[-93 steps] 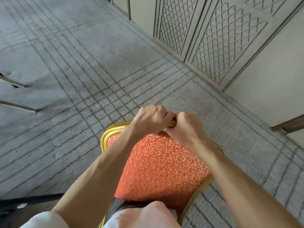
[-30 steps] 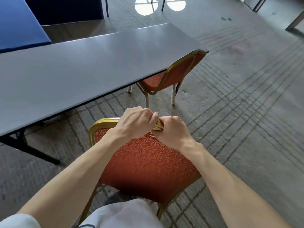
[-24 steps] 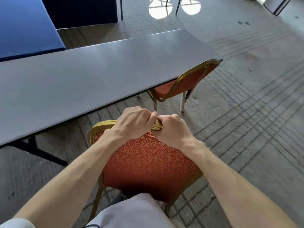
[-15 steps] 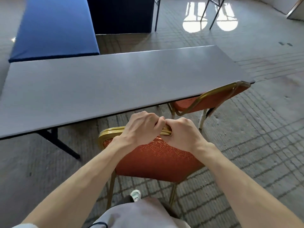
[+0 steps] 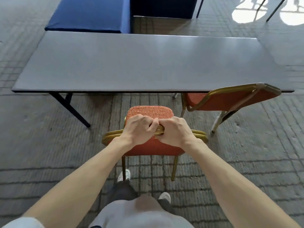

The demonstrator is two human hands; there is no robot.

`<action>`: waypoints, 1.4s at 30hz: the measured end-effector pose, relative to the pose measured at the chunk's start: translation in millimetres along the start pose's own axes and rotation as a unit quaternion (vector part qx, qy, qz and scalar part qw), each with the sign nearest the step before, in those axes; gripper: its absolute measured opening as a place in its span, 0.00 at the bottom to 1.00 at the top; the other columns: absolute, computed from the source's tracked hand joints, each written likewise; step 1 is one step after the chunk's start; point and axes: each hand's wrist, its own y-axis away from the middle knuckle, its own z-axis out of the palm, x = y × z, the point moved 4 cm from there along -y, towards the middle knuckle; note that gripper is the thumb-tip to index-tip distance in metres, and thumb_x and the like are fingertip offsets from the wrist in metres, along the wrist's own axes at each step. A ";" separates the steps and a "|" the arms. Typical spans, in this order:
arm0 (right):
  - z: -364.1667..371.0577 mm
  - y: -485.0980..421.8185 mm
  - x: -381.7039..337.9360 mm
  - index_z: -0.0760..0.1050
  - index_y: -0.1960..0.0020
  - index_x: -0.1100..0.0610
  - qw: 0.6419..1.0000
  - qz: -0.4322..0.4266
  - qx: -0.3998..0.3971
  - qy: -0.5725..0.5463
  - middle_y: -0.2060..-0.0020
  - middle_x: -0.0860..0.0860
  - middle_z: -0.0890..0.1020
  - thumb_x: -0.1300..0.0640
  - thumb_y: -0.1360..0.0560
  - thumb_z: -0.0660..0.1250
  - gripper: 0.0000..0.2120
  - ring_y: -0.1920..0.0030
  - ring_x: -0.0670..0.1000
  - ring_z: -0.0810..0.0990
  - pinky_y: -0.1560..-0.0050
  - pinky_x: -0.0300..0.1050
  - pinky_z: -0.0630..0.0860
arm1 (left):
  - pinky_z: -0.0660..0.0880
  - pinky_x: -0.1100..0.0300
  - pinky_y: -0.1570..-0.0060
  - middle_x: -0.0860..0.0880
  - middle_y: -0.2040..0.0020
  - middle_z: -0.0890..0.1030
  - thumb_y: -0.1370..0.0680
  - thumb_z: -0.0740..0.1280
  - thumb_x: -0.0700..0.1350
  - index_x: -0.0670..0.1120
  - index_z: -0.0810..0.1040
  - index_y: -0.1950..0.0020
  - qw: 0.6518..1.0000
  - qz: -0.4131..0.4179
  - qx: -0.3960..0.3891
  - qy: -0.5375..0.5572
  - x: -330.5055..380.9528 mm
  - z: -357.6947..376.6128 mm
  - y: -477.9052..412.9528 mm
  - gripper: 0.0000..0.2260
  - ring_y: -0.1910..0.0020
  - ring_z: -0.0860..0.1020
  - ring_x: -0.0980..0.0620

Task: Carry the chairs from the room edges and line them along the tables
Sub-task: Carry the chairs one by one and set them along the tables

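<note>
Grey carpet with a dark grid pattern filled the frame on my feed. Across the upper middle ran the long grey table, and a blue-covered table butted against its far edge at upper left. At centre right a second chair, red with a gold frame, sat tucked under the table's near edge.

The chair I was carrying stood at lower centre, just left of that one and just short of the table, its seat facing the table. It had red patterned upholstery and gold legs. I could not tell whether its feet touched the carpet.

My left hand and right hand gripped the gold top rail of its backrest. The fingers of both were curled tightly over it, and the hands touched each other at the middle. A white shoe showed below the seat.

Half a second earlier the table had run slanted across the view and the chair's back had hidden its seat. Now both lay square to me and the seat showed beyond my knuckles. The grip had not changed.
</note>
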 end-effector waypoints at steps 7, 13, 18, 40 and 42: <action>-2.1 -10.3 15.8 0.78 0.58 0.50 0.998 -0.054 -0.023 -0.018 0.69 0.46 0.80 0.46 0.28 0.64 0.09 0.69 0.51 0.77 0.63 0.45 0.77 | 0.66 0.62 0.67 0.54 0.75 0.73 0.16 0.54 0.52 0.51 0.67 0.72 0.995 -0.059 0.078 -0.008 4.9 4.1 2.6 0.24 0.73 0.72 0.57; -7.4 -22.6 17.9 0.80 0.56 0.49 0.998 -0.053 -0.032 -0.022 0.67 0.46 0.81 0.46 0.28 0.66 0.07 0.65 0.52 0.78 0.59 0.46 0.78 | 0.65 0.61 0.69 0.55 0.74 0.73 0.17 0.52 0.53 0.53 0.70 0.69 0.991 -0.027 0.124 -0.032 1.9 5.6 -7.0 0.21 0.73 0.72 0.55; -14.4 -29.7 17.7 0.80 0.55 0.48 0.997 -0.059 -0.037 -0.025 0.70 0.43 0.77 0.49 0.27 0.67 0.04 0.66 0.52 0.76 0.60 0.45 0.77 | 0.61 0.61 0.69 0.55 0.75 0.71 0.19 0.53 0.51 0.52 0.69 0.71 0.981 0.004 0.177 -0.081 -3.0 4.1 -17.9 0.21 0.76 0.68 0.54; -18.3 -81.8 95.3 0.80 0.54 0.51 1.000 -0.014 -0.026 -0.007 0.64 0.49 0.83 0.51 0.27 0.66 0.06 0.64 0.55 0.81 0.61 0.47 0.76 | 0.60 0.61 0.68 0.56 0.75 0.69 0.18 0.55 0.53 0.52 0.71 0.71 0.987 -0.027 0.153 -0.041 3.7 39.0 -110.8 0.21 0.75 0.71 0.54; -20.3 -105.8 114.1 0.80 0.52 0.51 0.999 -0.011 -0.031 -0.015 0.62 0.49 0.84 0.51 0.26 0.66 0.06 0.62 0.54 0.81 0.60 0.46 0.76 | 0.62 0.61 0.67 0.56 0.75 0.72 0.18 0.54 0.53 0.51 0.73 0.70 0.988 -0.039 0.144 -0.046 -0.5 41.1 -142.3 0.22 0.74 0.72 0.54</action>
